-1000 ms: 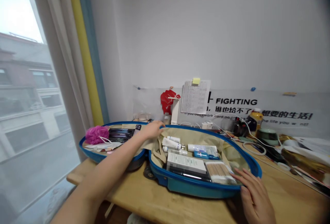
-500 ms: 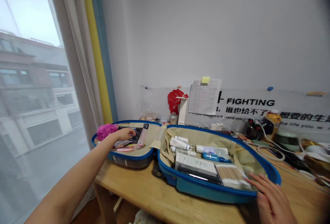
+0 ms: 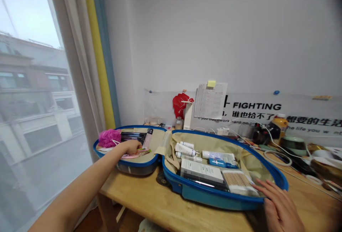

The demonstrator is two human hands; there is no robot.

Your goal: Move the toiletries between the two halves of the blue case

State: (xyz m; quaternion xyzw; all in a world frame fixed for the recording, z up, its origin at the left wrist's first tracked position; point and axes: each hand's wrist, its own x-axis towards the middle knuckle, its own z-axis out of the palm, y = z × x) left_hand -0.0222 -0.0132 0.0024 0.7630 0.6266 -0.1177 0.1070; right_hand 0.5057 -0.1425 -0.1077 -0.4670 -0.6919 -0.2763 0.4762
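A blue suitcase (image 3: 213,197) lies spread in two halves on a wooden desk (image 3: 149,203). My left hand (image 3: 131,147) reaches into the left half (image 3: 133,163), fingers curled on small flat items beside a pink mesh sponge (image 3: 109,137) and a dark flat pack (image 3: 132,136); what it grips is hidden. My right hand (image 3: 280,209) rests with fingers spread on the near rim of the right half. That half holds white tubes (image 3: 184,149), a blue-and-white pouch (image 3: 219,158), a white box (image 3: 201,170) and a box of cotton swabs (image 3: 236,181).
The window and curtains (image 3: 91,53) stand at the left. Behind the suitcase are a red ornament (image 3: 179,104), a pinned sheet (image 3: 210,101) and a wall banner (image 3: 267,112). A yellow bottle (image 3: 278,125), a green bowl (image 3: 294,143) and white cables (image 3: 276,157) crowd the desk's right side.
My left hand moved from the suitcase's middle hinge into the left half and then drew nearer to its front edge. My right hand stayed on the right half's rim.
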